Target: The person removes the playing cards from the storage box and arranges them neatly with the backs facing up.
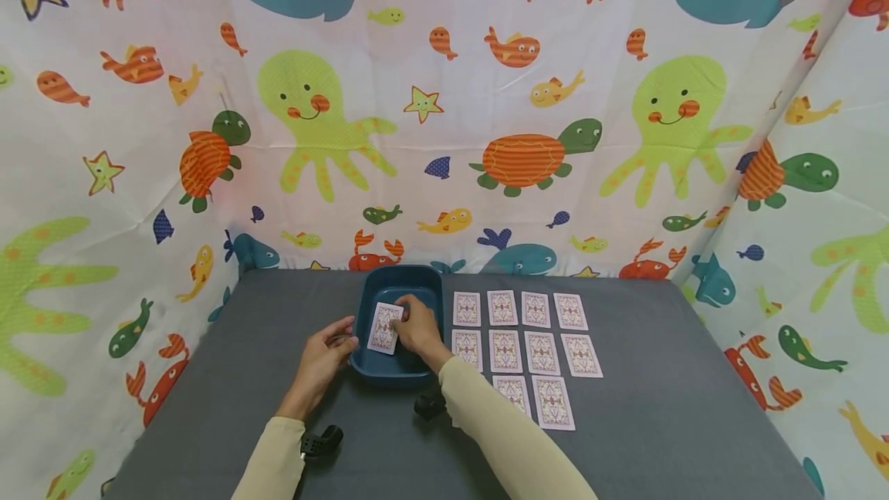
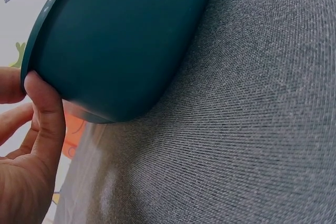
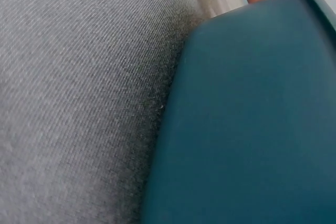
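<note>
A dark blue tub [image 1: 399, 365] stands on the grey table [image 1: 660, 407], left of the middle. Over the tub my right hand [image 1: 415, 324] pinches one face-down playing card [image 1: 383, 329] by its right edge. My left hand [image 1: 326, 353] lies at the tub's left front corner, its thumb [image 2: 47, 108] pressed against the outer wall of the tub [image 2: 121, 35] just under the rim, the other fingers loose. The right wrist view shows only the tub's wall [image 3: 247, 119] and the table cloth [image 3: 79, 77]. What lies inside the tub is hidden by the hand and card.
Several face-down cards [image 1: 542, 352] lie in neat rows on the table right of the tub. A sea-animal printed curtain [image 1: 444, 137] closes in the back and both sides. Bare grey cloth stretches along the left and near right of the table.
</note>
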The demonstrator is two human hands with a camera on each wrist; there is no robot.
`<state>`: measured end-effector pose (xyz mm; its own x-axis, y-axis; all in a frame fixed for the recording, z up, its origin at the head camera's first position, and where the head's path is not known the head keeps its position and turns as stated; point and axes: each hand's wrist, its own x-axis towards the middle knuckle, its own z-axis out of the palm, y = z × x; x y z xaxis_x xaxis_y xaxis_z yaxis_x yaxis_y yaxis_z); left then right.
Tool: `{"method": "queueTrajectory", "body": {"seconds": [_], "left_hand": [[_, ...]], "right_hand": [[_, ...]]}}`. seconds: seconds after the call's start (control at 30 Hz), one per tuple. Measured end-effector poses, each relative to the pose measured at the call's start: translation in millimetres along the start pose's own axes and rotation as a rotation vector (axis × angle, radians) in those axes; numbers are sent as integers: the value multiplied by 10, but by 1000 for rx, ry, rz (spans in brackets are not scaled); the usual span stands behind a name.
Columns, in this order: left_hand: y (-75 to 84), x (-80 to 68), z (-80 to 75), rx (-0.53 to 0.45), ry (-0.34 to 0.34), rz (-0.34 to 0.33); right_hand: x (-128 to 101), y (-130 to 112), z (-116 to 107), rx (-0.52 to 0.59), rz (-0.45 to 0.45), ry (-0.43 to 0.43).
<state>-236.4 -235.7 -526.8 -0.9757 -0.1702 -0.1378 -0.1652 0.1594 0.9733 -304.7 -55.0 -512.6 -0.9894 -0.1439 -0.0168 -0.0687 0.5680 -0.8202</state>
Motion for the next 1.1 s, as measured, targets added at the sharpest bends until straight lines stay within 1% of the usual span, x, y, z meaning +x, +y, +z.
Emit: {"method": "queueTrajectory", "body": {"seconds": [0.27,0.37,0.63,0.8,0.87,0.97,1.1], "left_hand": [[-30,3,6,6,4,-10],[-29,7,9,5,7,-11],[-34,14,7,3,7,-1],[-42,6,11,7,2,5],[-42,4,14,3,-3,9],[-34,-3,17,-4,-9,16],[-11,-3,16,-18,-5,22]], "right_hand": [[1,6,-8,93,3,89],[1,-7,-17,143,-15,123],[-21,-49,-62,318,-146,234],[-75,-68,-104,395,-220,296],[-108,-74,-133,424,-242,304],[-181,-87,-193,485,-269,294],[-288,-104,-289,545,-260,281]]}}
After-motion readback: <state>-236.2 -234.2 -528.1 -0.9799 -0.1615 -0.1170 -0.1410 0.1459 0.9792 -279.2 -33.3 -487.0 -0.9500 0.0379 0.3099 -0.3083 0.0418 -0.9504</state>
